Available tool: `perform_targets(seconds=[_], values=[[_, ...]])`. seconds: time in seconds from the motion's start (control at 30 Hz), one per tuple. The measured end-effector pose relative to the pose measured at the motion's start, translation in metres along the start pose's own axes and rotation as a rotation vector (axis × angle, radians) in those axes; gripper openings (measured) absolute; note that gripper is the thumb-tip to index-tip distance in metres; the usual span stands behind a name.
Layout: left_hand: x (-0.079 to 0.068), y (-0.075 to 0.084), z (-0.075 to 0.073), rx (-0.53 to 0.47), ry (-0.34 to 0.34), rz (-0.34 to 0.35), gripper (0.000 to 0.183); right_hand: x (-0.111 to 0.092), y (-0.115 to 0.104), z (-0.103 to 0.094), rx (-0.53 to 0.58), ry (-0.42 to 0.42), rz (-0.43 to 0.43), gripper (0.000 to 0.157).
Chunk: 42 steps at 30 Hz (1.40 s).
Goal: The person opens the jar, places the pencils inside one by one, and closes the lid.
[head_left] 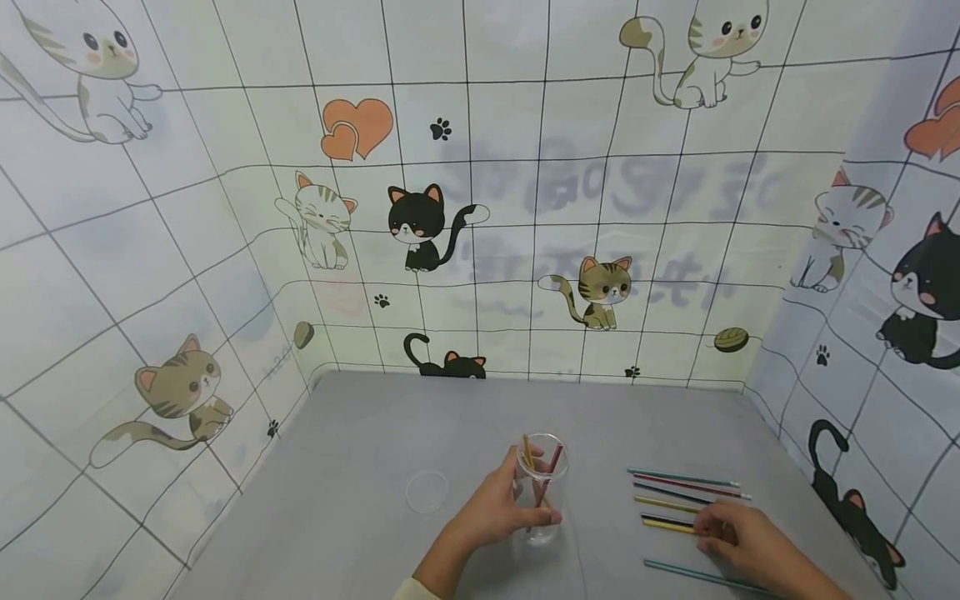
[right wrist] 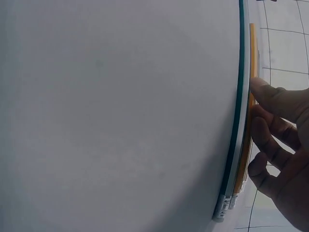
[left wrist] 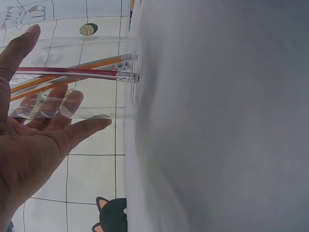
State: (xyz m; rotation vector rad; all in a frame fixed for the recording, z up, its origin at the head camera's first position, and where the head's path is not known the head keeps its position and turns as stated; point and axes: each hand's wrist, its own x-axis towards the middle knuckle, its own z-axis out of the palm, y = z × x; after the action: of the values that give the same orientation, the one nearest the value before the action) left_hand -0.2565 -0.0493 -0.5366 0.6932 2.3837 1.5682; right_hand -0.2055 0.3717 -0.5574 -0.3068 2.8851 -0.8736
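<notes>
Near the middle of the table, my left hand [head_left: 498,506] holds a clear cup [head_left: 542,533] upright, with fingers and thumb around its wall. Inside the cup lean a dark red pencil [left wrist: 72,72] and yellow pencils [left wrist: 104,63], their eraser ends at the bottom. To the right, my right hand [head_left: 738,542] pinches a yellow pencil [right wrist: 252,53] low over the table, its thumb and fingertips on the shaft. A black pencil [head_left: 667,517] lies right beside that yellow one. Nearer to me is a teal pencil [head_left: 690,572].
Behind the right hand, several pencils lie roughly side by side, among them a teal one [head_left: 682,477], a red one [head_left: 690,486] and a yellow one [head_left: 663,503]. A clear round disc [head_left: 427,492] lies left of the cup. Cat-print cloth walls [head_left: 502,250] enclose the grey table [head_left: 360,433].
</notes>
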Motion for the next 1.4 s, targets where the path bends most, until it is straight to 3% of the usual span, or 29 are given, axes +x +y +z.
perform_targets(seconds=[0.13,0.53,1.07,1.23,1.4], values=[[0.000,0.000,0.000,0.003,0.001,-0.002,0.083,0.001,0.002,-0.003,-0.012,0.005,-0.043,0.014],[0.001,0.000,0.000,-0.009,-0.002,0.008,0.082,0.001,-0.001,-0.001,-0.079,0.039,-0.002,0.015],[0.000,-0.001,0.001,-0.027,-0.009,0.012,0.081,0.002,-0.007,0.002,-0.086,0.026,0.132,0.016],[0.000,0.000,0.001,-0.031,-0.014,0.010,0.081,0.002,-0.014,-0.003,-0.094,0.025,0.106,0.017],[0.000,0.001,0.000,-0.026,-0.011,0.001,0.082,0.001,-0.024,-0.016,-0.066,0.047,0.010,0.013]])
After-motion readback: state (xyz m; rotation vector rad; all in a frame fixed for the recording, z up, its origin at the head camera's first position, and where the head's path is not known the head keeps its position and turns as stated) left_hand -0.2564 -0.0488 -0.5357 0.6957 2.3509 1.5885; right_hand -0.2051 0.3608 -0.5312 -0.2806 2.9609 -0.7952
